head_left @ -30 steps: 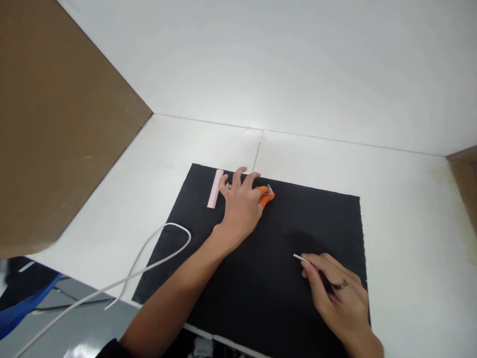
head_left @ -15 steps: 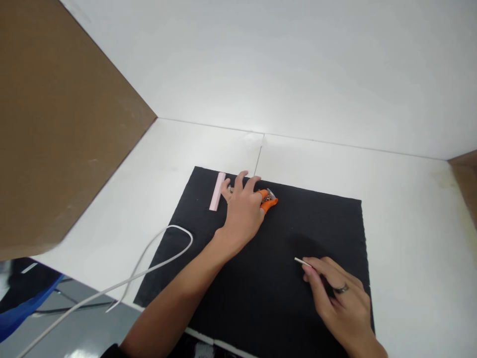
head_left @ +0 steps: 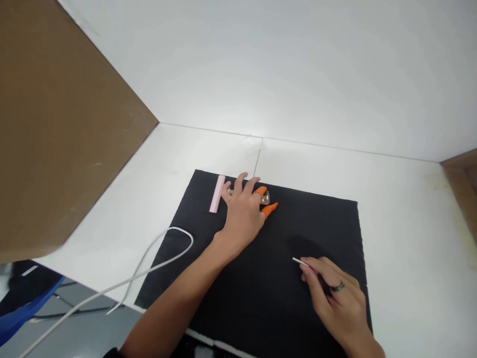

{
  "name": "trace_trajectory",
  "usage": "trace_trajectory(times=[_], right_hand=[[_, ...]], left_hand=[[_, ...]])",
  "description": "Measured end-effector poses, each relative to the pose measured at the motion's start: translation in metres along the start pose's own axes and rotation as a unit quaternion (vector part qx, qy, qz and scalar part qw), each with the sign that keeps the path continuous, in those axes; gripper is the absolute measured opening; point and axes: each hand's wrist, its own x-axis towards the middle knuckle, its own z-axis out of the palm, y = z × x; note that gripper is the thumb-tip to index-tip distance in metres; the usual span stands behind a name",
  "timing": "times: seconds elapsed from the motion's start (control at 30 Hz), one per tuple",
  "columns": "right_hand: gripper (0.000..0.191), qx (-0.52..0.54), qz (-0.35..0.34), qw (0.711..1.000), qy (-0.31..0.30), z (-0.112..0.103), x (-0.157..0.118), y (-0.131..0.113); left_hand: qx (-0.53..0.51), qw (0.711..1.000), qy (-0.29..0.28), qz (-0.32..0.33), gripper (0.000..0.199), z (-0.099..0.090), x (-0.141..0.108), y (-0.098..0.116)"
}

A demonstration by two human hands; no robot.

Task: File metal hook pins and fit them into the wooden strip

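My left hand (head_left: 244, 206), with orange finger covers on thumb and forefinger, lies over the far part of a black mat (head_left: 261, 278). Its fingers are spread. A small shiny metal thing (head_left: 266, 198) shows between thumb and forefinger, apart from the thumb; the palm hides most of it, and its kind is unclear. Just left of the little finger lies a pink bar (head_left: 217, 194). Above the mat's right side, my right hand (head_left: 337, 293), wearing a ring, pinches a thin white stick (head_left: 299, 261) between thumb and fingertips. The stick's other end is hidden in the fingers.
A white cable (head_left: 182, 253) loops over the mat's left edge and runs off the lower left. The mat lies on a white table (head_left: 406, 238). White wall stands behind, a brown panel (head_left: 74, 124) rises at left, and another brown panel (head_left: 464, 186) at right.
My left thumb and forefinger have parted, and the metal thing between them shows more plainly, away from the thumb. My right hand still pinches the white stick, with little movement.
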Motion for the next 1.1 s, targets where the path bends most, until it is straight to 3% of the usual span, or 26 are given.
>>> trace_trajectory(times=[0.2, 0.33, 0.67, 1.1], right_hand=[[0.021, 0.0, 0.006, 1.0, 0.001, -0.001, 0.001, -0.001], [0.021, 0.005, 0.006, 1.0, 0.005, 0.0, 0.002, -0.001], [0.017, -0.003, 0.007, 1.0, 0.009, 0.002, 0.001, -0.002], [0.017, -0.006, 0.002, 1.0, -0.012, 0.009, 0.006, 0.0]], left_hand=[[-0.004, 1.0, 0.022, -0.02, 0.023, -0.017, -0.007, -0.009], [0.012, 1.0, -0.004, -0.027, 0.029, -0.024, -0.011, -0.019], [0.031, 0.998, -0.048, 0.018, 0.039, -0.024, 0.0, -0.029], [0.032, 0.996, -0.078, 0.032, 0.027, -0.021, 0.014, -0.04]])
